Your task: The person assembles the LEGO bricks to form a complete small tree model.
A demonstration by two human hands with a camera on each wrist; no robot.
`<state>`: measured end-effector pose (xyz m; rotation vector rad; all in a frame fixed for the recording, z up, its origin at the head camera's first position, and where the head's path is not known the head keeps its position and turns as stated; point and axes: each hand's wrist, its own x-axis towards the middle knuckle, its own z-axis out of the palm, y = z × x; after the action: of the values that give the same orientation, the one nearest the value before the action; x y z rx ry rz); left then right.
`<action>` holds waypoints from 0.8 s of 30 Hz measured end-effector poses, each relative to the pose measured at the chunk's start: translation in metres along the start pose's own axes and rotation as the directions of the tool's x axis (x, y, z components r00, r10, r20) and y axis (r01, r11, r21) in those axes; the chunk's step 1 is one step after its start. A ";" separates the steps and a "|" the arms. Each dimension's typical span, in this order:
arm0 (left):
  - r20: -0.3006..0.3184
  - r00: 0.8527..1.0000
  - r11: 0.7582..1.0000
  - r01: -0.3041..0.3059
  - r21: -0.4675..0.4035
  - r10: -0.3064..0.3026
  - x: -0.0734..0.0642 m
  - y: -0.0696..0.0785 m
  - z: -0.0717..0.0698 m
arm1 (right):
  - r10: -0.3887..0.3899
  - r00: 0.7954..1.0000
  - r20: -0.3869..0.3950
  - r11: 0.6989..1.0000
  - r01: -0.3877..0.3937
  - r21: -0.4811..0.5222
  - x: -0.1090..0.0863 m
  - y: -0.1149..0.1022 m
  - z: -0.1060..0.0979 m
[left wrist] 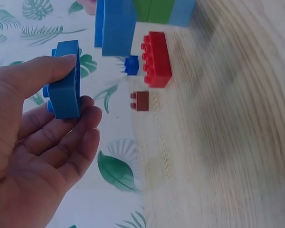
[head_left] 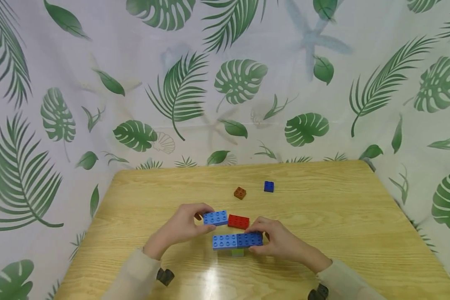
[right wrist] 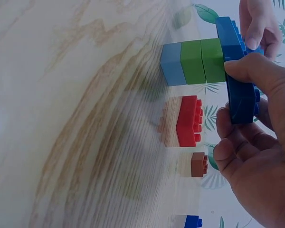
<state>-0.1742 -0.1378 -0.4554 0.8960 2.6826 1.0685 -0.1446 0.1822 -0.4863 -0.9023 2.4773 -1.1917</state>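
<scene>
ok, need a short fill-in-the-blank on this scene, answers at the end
1. The right hand grips a dark blue brick on ____ of the stack.
2. The stack's middle section, above its light blue base, is ____.
3. The long brick lying on the table is ____.
4. The small brick left of the small blue one is ____.

Missing words: top; green; red; brown.

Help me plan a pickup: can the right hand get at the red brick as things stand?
Probably not yet: the right hand grips the dark blue brick atop the stack. If it let go, the way seems free; the red brick lies close by with nothing on it.
</scene>
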 end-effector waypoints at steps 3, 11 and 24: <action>0.018 1.000 1.000 -0.012 -0.012 0.012 0.000 0.007 0.001 | -0.001 1.000 -0.001 1.000 0.001 -0.010 0.000 0.000 0.000; 0.058 0.998 0.999 -0.017 -0.029 0.019 -0.004 0.016 0.007 | 0.000 1.000 0.007 1.000 0.000 -0.010 0.002 -0.001 -0.001; 0.110 0.993 0.998 -0.043 -0.047 0.048 -0.007 0.022 0.021 | -0.040 0.999 -0.008 0.999 0.040 0.007 0.003 0.002 0.000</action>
<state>-0.1510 -0.1166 -0.4571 0.9823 2.5502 1.0498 -0.1477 0.1815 -0.4874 -0.9520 2.4706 -1.2177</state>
